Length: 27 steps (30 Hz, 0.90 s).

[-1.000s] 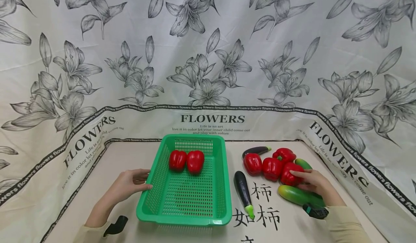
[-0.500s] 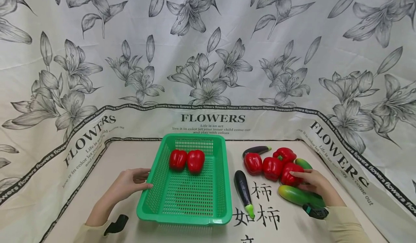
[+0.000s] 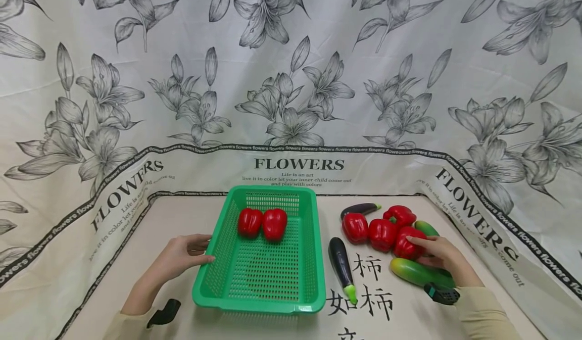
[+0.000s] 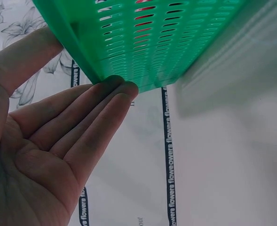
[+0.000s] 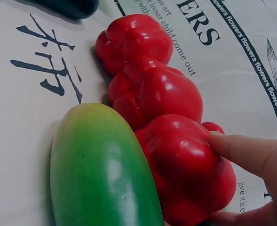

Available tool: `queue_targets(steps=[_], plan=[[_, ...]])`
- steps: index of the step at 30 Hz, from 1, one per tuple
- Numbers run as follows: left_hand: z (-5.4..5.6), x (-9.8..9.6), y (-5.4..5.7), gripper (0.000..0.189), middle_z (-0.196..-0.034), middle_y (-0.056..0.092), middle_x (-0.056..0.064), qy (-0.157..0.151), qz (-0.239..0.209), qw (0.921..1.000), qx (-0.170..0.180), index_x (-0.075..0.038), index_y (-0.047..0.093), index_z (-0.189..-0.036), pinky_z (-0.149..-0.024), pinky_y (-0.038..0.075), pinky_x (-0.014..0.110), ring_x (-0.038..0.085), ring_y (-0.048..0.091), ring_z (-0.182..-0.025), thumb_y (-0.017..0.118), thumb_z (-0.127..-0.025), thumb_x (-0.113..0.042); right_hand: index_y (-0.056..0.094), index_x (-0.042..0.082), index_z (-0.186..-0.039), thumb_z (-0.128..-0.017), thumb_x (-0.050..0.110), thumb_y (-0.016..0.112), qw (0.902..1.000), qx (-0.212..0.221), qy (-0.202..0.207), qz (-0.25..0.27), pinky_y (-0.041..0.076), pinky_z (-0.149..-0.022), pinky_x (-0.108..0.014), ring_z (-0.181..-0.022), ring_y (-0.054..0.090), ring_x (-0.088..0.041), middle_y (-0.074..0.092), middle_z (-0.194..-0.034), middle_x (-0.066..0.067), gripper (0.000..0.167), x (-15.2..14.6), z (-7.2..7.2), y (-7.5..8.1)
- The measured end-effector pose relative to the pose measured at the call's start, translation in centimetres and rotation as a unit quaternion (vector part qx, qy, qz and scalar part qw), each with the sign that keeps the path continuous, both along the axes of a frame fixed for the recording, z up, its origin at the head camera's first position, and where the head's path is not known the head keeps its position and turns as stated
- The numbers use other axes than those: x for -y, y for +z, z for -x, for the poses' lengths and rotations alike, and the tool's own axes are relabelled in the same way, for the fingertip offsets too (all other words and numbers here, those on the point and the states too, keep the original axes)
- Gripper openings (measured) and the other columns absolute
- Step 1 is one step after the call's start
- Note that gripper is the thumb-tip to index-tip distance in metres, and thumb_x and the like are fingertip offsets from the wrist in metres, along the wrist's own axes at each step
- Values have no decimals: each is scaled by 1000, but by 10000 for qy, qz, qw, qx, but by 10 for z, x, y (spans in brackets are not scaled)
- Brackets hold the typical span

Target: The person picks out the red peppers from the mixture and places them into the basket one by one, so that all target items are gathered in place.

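A green perforated plastic basket [image 3: 273, 274] stands in the middle of the table with two red bell peppers [image 3: 275, 224] in its far part. My left hand [image 3: 175, 259] is at the basket's left side. In the left wrist view its nearly straight fingers [image 4: 100, 108] touch the basket's edge and wall. On the right, my right hand [image 3: 443, 256] has its digits at a red bell pepper [image 5: 190, 165], the nearest of a cluster. In the right wrist view, one finger [image 5: 241, 150] lies against its upper side and another digit shows lower down, so I hold it between them.
More red bell peppers [image 3: 382, 234] sit in the cluster, with an eggplant [image 3: 361, 210] behind. A second eggplant [image 3: 341, 264] lies right of the basket. A long green fruit with a yellowish end [image 3: 411, 272] lies by my right hand, another green one [image 3: 426, 228] behind. Flowered cloth [image 3: 295, 102] walls the table.
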State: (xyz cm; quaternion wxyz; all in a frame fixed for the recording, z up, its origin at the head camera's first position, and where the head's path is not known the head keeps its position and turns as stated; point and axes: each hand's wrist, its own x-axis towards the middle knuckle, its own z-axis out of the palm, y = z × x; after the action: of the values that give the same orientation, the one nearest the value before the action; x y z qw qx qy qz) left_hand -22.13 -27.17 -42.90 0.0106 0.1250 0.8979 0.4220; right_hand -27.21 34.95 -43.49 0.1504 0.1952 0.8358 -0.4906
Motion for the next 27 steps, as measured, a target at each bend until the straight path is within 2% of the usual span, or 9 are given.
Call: queue_targets(steps=[8, 27], plan=[[0, -1, 1, 62, -117, 66, 17, 25, -59, 9999, 104, 0, 58, -126, -80, 59, 34, 29, 67, -101, 78, -78, -32, 1, -18, -142, -86, 51, 62, 9999, 69, 36, -130, 58, -69, -25, -72, 62, -15, 33, -122, -37, 109, 1, 0, -1], [0, 0, 1, 63, -118, 65, 17, 9, -23, 10000, 9, -1, 57, -127, -79, 59, 33, 29, 67, -102, 78, -78, -33, 4, -19, -142, -86, 47, 64, 10000, 43, -83, 0, 58, -70, -25, -73, 62, -15, 39, -116, -34, 105, 1, -1, -1]])
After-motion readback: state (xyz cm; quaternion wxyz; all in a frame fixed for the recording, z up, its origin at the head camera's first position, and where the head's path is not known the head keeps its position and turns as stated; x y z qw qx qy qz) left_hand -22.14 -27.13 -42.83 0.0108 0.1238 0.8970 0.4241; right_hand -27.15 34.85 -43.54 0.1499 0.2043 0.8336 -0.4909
